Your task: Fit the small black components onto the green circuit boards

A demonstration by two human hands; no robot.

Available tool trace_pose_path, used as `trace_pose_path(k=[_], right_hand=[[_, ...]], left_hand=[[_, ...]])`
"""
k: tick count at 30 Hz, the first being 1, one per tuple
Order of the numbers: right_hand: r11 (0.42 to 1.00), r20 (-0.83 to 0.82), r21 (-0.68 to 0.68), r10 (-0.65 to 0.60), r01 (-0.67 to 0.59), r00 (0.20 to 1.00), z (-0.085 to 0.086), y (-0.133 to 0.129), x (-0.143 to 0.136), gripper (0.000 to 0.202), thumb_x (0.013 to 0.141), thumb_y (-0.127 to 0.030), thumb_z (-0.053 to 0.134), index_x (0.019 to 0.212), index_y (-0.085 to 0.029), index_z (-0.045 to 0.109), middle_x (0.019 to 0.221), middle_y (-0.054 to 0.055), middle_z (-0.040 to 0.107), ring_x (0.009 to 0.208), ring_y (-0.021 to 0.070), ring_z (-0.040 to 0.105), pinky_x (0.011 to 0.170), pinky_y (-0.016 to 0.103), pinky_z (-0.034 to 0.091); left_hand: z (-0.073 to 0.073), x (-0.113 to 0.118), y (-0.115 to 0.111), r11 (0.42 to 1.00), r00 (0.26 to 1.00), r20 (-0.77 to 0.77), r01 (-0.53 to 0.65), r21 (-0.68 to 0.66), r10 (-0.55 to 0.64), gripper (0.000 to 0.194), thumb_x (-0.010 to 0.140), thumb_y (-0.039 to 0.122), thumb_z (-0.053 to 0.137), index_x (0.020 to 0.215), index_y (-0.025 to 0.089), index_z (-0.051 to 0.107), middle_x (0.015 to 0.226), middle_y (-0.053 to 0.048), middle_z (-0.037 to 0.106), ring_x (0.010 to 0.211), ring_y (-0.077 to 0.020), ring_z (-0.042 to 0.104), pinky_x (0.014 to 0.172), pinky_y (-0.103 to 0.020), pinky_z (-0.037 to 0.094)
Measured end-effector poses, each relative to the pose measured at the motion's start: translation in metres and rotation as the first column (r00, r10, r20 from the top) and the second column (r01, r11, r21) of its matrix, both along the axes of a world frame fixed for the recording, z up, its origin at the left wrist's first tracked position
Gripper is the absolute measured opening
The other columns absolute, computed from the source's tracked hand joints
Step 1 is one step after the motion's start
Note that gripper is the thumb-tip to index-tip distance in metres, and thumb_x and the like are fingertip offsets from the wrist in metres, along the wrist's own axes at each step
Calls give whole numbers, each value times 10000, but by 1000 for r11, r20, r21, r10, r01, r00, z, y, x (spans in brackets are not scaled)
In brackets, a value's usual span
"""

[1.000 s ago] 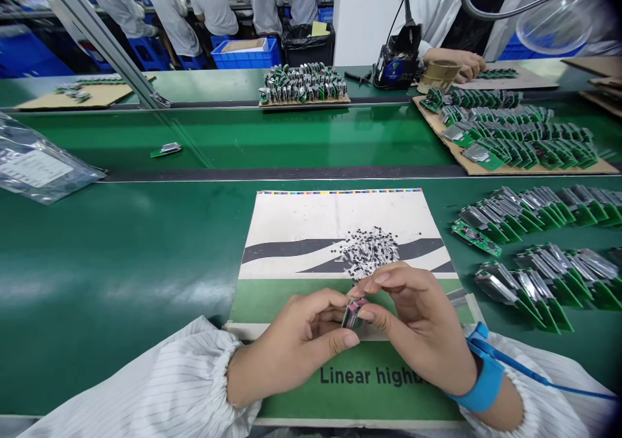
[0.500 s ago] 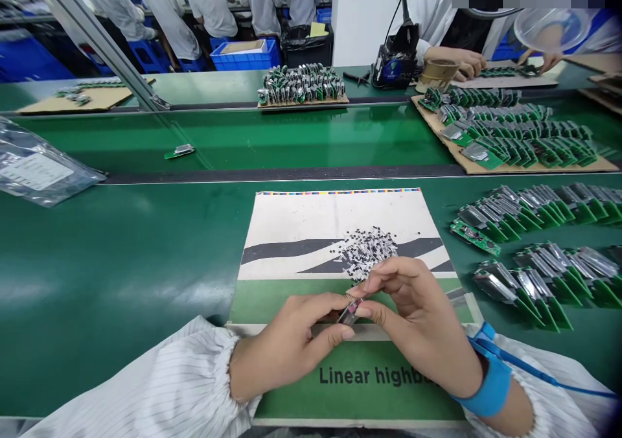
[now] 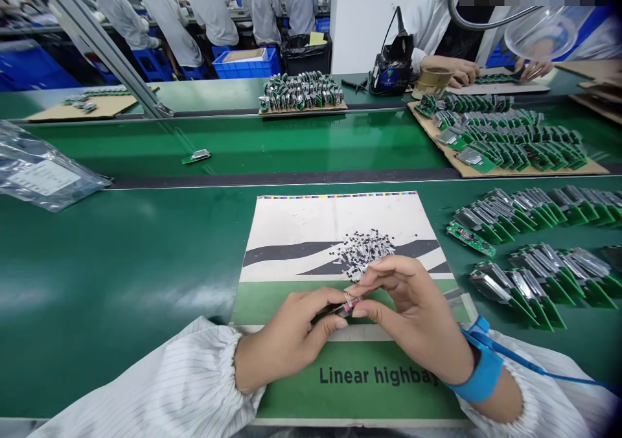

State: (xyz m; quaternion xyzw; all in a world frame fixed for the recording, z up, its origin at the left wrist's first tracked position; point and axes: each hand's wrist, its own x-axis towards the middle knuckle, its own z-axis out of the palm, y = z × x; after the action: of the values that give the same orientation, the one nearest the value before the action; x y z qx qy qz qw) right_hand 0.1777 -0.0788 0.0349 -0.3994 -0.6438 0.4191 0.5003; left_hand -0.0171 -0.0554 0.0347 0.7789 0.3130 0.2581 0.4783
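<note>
We are pinching a small circuit board (image 3: 346, 308) between both hands' fingertips, lying roughly flat just above the printed card (image 3: 335, 221), near the heap of tiny black components (image 3: 367, 251).

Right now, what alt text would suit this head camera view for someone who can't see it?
Two bare hands, left hand and right hand, pinch a small board together above a printed card with a pile of tiny parts. Rows of green circuit boards lie to the right.

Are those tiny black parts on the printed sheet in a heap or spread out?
Heaped. The tiny black parts lie in one loose pile on the printed sheet, just beyond the right hand; only a few strays sit at its edge.
</note>
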Motion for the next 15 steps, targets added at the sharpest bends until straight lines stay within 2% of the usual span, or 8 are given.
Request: trace_pose_path(k=[4, 6, 9, 12, 15], right_hand=[[999, 2, 30, 34, -34, 999, 1, 1, 1, 374, 908, -187, 602, 1213, -336, 447, 1056, 20, 561, 968, 186, 657, 821, 351, 627], [998, 2, 48, 39, -39, 999, 1, 1, 1, 399, 897, -183, 619, 1215, -347, 444, 1054, 15, 566, 983, 186, 648, 840, 350, 617], [999, 48, 29, 42, -44, 998, 0, 2, 2, 415, 890, -205, 628, 1236, -341, 444, 1134, 46, 552, 960, 189, 643, 795, 350, 618], [999, 202, 28, 22, -29, 979, 0, 5, 3, 251, 895, -247, 615, 1130, -298, 544, 1236, 81, 522, 1055, 237, 604, 810, 393, 596], [997, 295, 81, -24, 0, 955, -1, 8, 4, 85, 910, -252, 580, 990, -279, 586, 1199, 63, 577, 1129, 251, 569, 869, 414, 557]], left_hand=[[-1, 1, 0, 999, 999, 15, -31, -38, 32, 166, 921, 174, 484, 1056, 214, 572, 940, -51, 694, 802, -179, 643, 702, -284, 482], [-1, 1, 0, 993, 998, 45, -44, -111, 49, 144, 925, 187, 481, 1043, 214, 559, 922, -48, 681, 784, -170, 639, 686, -281, 485], [-1, 0, -1, 968, 987, 141, -37, -247, 74, 133, 928, 224, 500, 1061, 216, 499, 1007, -68, 662, 867, -171, 660, 716, -280, 510], [-3, 1, -3, 935, 962, 251, -14, -354, 109, 184, 907, 277, 566, 1037, 225, 447, 1090, -84, 644, 968, -178, 666, 800, -306, 531], [-8, 4, 1, 954, 954, 285, -2, -300, 92, 279, 866, 424, 602, 975, 218, 449, 1113, -99, 644, 967, -191, 680, 825, -351, 551]])
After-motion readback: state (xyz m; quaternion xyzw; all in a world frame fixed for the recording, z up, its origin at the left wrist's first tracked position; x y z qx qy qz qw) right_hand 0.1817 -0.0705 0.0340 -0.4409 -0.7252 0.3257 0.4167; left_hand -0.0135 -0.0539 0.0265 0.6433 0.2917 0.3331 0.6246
